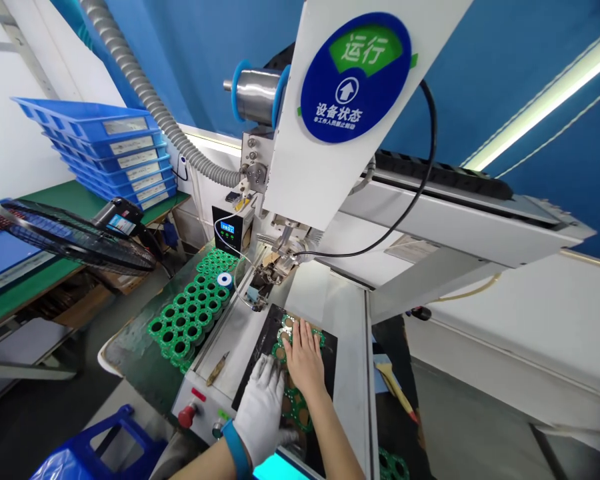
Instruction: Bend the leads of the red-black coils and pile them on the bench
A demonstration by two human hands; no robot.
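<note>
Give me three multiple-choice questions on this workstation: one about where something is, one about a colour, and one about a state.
1. Where does the right hand rest?
A. On the fan guard
B. On the red stop button
C. On the green circuit board

2. What colour are the stacked crates?
A. Red
B. Blue
C. Green

3. What state is the left hand in?
A. Wearing a white glove
B. Bare
C. Wearing a black glove

Answers:
1. C, its fingers lie on the board.
2. B, the crates are blue plastic.
3. A, white fabric covers the fingers.
</note>
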